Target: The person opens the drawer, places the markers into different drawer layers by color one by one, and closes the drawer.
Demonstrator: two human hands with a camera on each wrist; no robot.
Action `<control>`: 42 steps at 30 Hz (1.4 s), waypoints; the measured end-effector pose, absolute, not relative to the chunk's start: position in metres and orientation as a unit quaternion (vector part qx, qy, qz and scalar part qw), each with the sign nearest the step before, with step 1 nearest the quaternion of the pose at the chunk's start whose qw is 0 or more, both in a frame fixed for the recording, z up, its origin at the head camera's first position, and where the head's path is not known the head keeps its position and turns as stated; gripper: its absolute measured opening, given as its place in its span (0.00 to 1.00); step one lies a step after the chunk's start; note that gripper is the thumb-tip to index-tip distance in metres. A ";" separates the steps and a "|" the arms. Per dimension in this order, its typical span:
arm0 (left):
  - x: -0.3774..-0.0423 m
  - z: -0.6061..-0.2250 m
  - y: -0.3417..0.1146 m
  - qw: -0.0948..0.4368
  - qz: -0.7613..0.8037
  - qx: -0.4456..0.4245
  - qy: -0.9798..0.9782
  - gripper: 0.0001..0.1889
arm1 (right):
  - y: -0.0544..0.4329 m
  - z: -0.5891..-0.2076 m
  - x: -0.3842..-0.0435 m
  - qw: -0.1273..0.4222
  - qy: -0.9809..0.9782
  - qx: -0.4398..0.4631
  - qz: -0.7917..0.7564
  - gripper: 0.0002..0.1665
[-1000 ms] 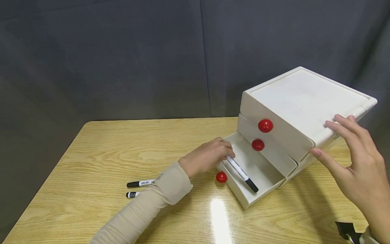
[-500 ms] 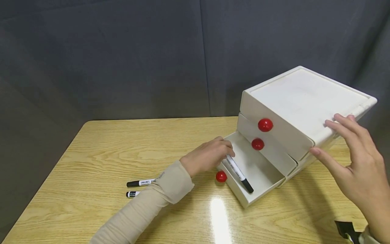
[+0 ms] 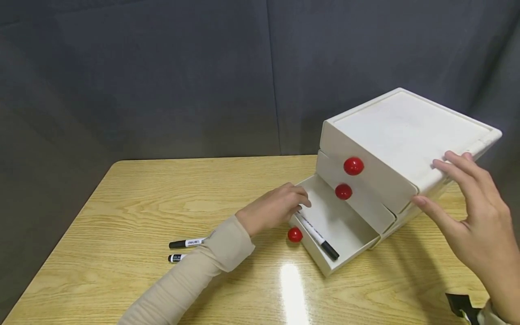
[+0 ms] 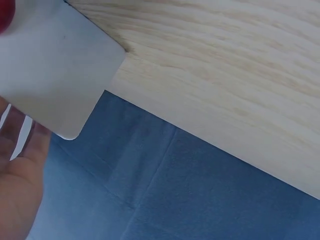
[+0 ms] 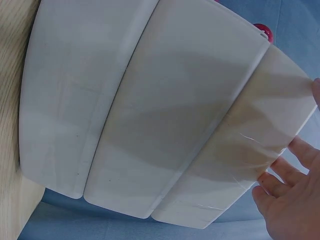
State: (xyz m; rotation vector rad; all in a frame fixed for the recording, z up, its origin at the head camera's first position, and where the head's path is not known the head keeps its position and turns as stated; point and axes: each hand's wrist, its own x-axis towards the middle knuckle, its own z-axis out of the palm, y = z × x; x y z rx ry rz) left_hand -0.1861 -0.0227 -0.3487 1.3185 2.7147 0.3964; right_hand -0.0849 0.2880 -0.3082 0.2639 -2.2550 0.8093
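Note:
My left hand (image 3: 276, 205) reaches over the far end of the pulled-out bottom drawer (image 3: 345, 225), its fingers relaxed and bent over the rim. A white marker (image 3: 313, 230) with a black cap lies in that drawer along the front wall, its far end by the fingertips. In the left wrist view the hand (image 4: 20, 185) is beside the drawer front (image 4: 55, 75). My right hand (image 3: 479, 216) rests on the top side edge of the white cabinet (image 3: 414, 131), fingers spread and thumb at the front corner. The right wrist view shows its fingertips on the edge.
Two more markers lie on the wooden table, an upper marker (image 3: 191, 243) and a lower marker (image 3: 177, 258), partly behind the left sleeve (image 3: 195, 275). Red round knobs stick out from the drawers, the lowest knob (image 3: 294, 234) low over the table. A dark curtain (image 3: 183, 81) hangs behind.
The marker has come down from the left hand's grip to lie along the drawer's front wall. The left fingers have loosened and drawn slightly back. The right hand stays on the cabinet.

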 end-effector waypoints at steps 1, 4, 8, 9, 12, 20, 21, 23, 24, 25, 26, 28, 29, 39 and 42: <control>-0.186 -0.349 -0.024 0.049 0.129 0.432 0.891 0.15 | 0.288 -0.308 -0.085 0.359 -0.873 0.103 0.313 0.41; -0.184 -0.350 -0.027 0.048 0.132 0.428 0.893 0.16 | 0.288 -0.308 -0.085 0.362 -0.872 0.105 0.313 0.43; -0.180 -0.350 -0.034 0.040 0.140 0.421 0.895 0.16 | 0.287 -0.308 -0.085 0.362 -0.872 0.105 0.313 0.42; -0.179 -0.350 -0.037 0.037 0.144 0.420 0.895 0.16 | 0.287 -0.308 -0.084 0.361 -0.872 0.104 0.312 0.42; -0.176 -0.350 -0.045 0.025 0.161 0.416 0.895 0.16 | 0.287 -0.308 -0.084 0.359 -0.874 0.103 0.313 0.40; -0.168 -0.350 -0.068 0.000 0.192 0.400 0.896 0.15 | 0.285 -0.308 -0.084 0.351 -0.875 0.101 0.318 0.36; -0.168 -0.349 -0.071 0.002 0.192 0.396 0.898 0.16 | 0.285 -0.308 -0.084 0.350 -0.875 0.101 0.318 0.36; -0.166 -0.348 -0.076 0.007 0.192 0.388 0.902 0.16 | 0.285 -0.308 -0.085 0.350 -0.876 0.100 0.317 0.36; -0.165 -0.348 -0.079 0.009 0.192 0.383 0.903 0.17 | 0.285 -0.308 -0.085 0.350 -0.876 0.099 0.316 0.36; -0.165 -0.347 -0.082 0.010 0.194 0.378 0.905 0.17 | 0.285 -0.308 -0.085 0.349 -0.877 0.099 0.316 0.36; -0.165 -0.347 -0.086 0.008 0.195 0.375 0.907 0.17 | 0.285 -0.308 -0.085 0.349 -0.877 0.098 0.316 0.35; -0.163 -0.346 -0.092 0.006 0.197 0.365 0.910 0.18 | 0.284 -0.308 -0.085 0.347 -0.878 0.096 0.316 0.35; -0.163 -0.345 -0.095 0.005 0.197 0.359 0.912 0.18 | 0.284 -0.308 -0.085 0.347 -0.878 0.095 0.317 0.35; -0.153 -0.344 -0.124 0.008 0.192 0.325 0.926 0.18 | 0.284 -0.308 -0.084 0.345 -0.880 0.093 0.314 0.36; -0.150 -0.346 -0.132 0.011 0.191 0.313 0.930 0.18 | 0.284 -0.308 -0.085 0.347 -0.879 0.094 0.313 0.36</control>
